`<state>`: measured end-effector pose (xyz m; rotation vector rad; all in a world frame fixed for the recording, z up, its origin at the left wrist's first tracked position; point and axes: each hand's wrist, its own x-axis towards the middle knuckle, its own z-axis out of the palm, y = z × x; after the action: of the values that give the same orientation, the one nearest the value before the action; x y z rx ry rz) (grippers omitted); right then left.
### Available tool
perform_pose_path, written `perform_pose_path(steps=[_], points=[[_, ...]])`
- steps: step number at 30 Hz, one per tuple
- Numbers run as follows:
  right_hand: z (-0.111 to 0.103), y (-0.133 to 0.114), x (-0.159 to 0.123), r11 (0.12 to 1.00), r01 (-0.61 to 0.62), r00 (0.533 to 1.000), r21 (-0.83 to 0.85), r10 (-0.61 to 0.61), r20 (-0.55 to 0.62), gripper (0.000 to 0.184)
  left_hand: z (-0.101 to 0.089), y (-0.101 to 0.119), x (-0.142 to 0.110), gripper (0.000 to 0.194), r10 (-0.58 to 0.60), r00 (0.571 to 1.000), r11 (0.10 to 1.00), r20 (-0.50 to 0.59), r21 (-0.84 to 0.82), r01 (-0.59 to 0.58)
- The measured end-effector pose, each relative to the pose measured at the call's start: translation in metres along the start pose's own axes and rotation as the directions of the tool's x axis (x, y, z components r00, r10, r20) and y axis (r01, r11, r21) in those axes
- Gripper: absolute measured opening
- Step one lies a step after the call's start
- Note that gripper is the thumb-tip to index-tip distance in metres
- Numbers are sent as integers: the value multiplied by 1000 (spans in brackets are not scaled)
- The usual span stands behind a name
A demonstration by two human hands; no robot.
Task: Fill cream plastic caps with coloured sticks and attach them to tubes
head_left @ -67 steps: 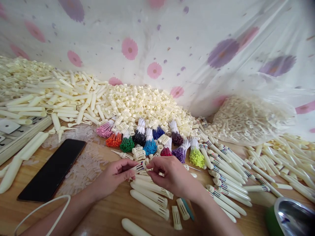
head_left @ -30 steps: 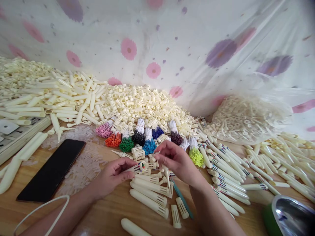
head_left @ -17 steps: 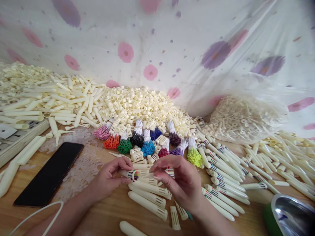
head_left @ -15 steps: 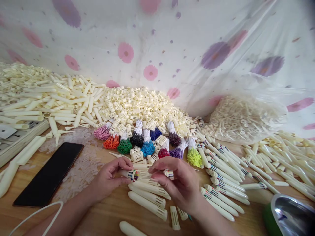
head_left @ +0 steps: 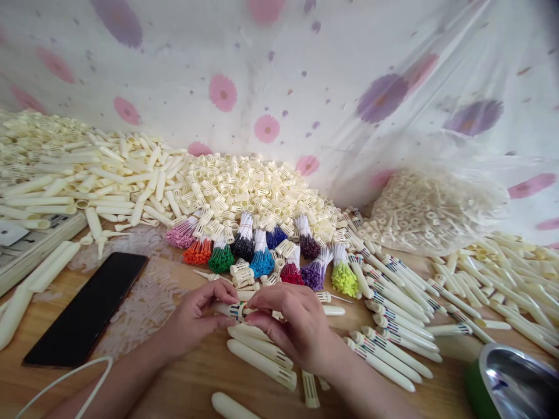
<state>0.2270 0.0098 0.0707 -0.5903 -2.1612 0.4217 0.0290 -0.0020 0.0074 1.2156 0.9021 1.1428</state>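
My left hand [head_left: 192, 317] is closed around a cream multicolour pen barrel [head_left: 223, 308], its slotted end with coloured sliders pointing right. Against that end are the fingertips of my right hand [head_left: 292, 326], pinched together; a small pale piece seems to be between them, mostly hidden. Below lie several cream pen barrels [head_left: 262, 364] and a loose slotted sleeve [head_left: 310, 390]. Bundles of thin white refills with coloured ends stand just beyond my hands, among them green [head_left: 221, 259], light blue [head_left: 262, 263], red [head_left: 292, 272] and yellow [head_left: 344, 279].
Slotted sleeves [head_left: 257, 186] are heaped at the back, with barrels [head_left: 109, 169] to their left. Pens with coloured sliders [head_left: 384, 364] lie at right, near a green-sided metal container [head_left: 484, 378]. A bag of small parts [head_left: 437, 209] rests behind. A phone [head_left: 87, 311] lies left.
My right hand has moved left and its fingertips now meet the pen's slotted end, where the opening showed before. My left hand has stayed in place, holding the barrel.
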Motion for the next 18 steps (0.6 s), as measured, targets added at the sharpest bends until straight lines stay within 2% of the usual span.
perform_pose_path(steps=[6, 10, 12, 16, 18], points=[[0, -2, 3, 997, -50, 992, 63, 43, 116, 14, -1, -1, 0, 20, -16, 1000, 1000, -4, 15, 16], [6, 3, 2, 981, -179, 979, 76, 170, 108, 15, -2, -4, 0, 19, 1, 1000, 1000, -8, 18, -1], [9, 6, 1, 976, -218, 972, -12, 219, 84, 10, -2, -4, -1, 19, -2, 1000, 1000, -17, 22, 2], [12, 12, 2, 954, -109, 981, -280, 149, 126, 29, -3, -1, -6, 16, -59, 997, 989, 45, 136, 52], [13, 14, 3, 940, -124, 973, -318, 178, 148, 33, -2, 1, -8, 15, -76, 995, 973, 57, 222, 61]])
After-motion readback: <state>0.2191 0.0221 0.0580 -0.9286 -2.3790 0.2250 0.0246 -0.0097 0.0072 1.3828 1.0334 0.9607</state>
